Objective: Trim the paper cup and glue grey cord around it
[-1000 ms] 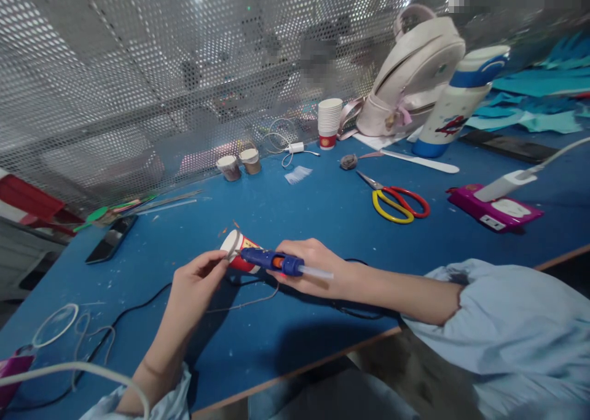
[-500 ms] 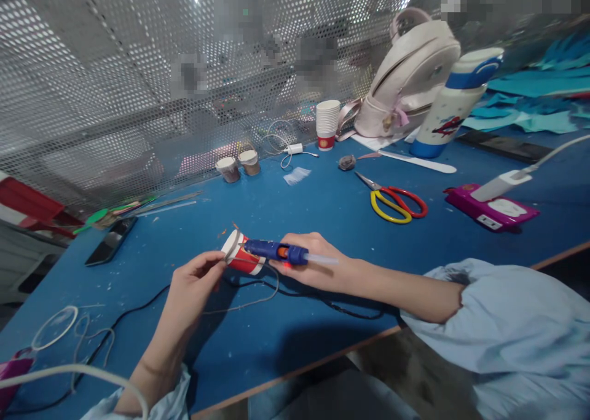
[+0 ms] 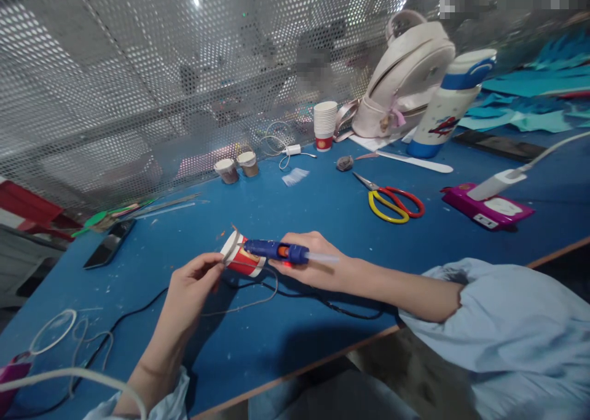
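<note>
A small red and white paper cup [image 3: 240,261] lies on its side on the blue table [image 3: 322,211]. My left hand [image 3: 193,288] pinches a thin grey string [image 3: 251,302] against the cup's rim. My right hand [image 3: 318,263] is closed round a blue glue gun [image 3: 275,251] with a clear glue stick at its back. The gun's nozzle points left and rests along the top of the cup. A black cord [image 3: 341,309] runs from the gun across the table.
Red and yellow scissors [image 3: 391,202] lie behind my right hand. A stack of paper cups [image 3: 324,125], two small filled cups [image 3: 238,165], a pale backpack [image 3: 405,75], a bottle [image 3: 449,103], a pink power strip [image 3: 488,206] and a phone [image 3: 109,243] stand around. Perforated metal screen [image 3: 138,69] behind.
The glue gun has tilted flatter and moved slightly up along the cup. Both hands have stayed almost in place.
</note>
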Action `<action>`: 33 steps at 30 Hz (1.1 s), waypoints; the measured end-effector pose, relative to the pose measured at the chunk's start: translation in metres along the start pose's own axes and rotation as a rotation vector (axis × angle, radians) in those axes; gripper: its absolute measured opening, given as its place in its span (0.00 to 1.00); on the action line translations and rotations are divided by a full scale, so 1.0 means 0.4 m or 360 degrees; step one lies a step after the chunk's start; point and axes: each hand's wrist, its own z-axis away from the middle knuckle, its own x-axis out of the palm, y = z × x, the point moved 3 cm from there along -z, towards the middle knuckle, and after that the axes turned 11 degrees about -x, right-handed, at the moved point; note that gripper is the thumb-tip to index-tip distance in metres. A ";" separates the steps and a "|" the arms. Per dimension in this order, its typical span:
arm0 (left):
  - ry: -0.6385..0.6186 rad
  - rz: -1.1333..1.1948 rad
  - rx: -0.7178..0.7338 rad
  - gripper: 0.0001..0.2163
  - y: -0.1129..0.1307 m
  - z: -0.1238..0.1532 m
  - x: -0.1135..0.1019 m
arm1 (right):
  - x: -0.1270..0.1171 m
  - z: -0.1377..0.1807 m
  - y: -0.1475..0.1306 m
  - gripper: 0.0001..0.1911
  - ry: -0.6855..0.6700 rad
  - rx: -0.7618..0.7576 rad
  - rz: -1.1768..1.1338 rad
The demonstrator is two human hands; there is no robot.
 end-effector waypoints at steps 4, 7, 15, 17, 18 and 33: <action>-0.0012 0.0048 -0.0015 0.12 -0.004 -0.001 -0.002 | -0.017 -0.014 0.008 0.13 -0.0018 0.0228 -0.0045; -0.0035 0.0059 -0.0015 0.11 -0.007 -0.001 -0.003 | -0.021 -0.016 0.002 0.14 -0.0037 0.0297 -0.0069; -0.0051 0.0039 0.0008 0.11 -0.002 -0.003 0.002 | 0.005 0.003 -0.024 0.12 -0.0059 -0.0081 0.0020; -0.0057 0.0035 0.0007 0.11 -0.001 -0.002 0.004 | 0.016 0.010 -0.023 0.10 -0.0062 -0.0146 0.0019; -0.0058 0.0031 0.0004 0.11 -0.001 -0.002 0.005 | 0.021 0.013 -0.021 0.09 -0.0061 -0.0165 0.0024; -0.0039 0.0097 -0.0065 0.13 0.002 0.000 0.012 | 0.002 0.003 -0.006 0.10 -0.0020 -0.0060 0.0052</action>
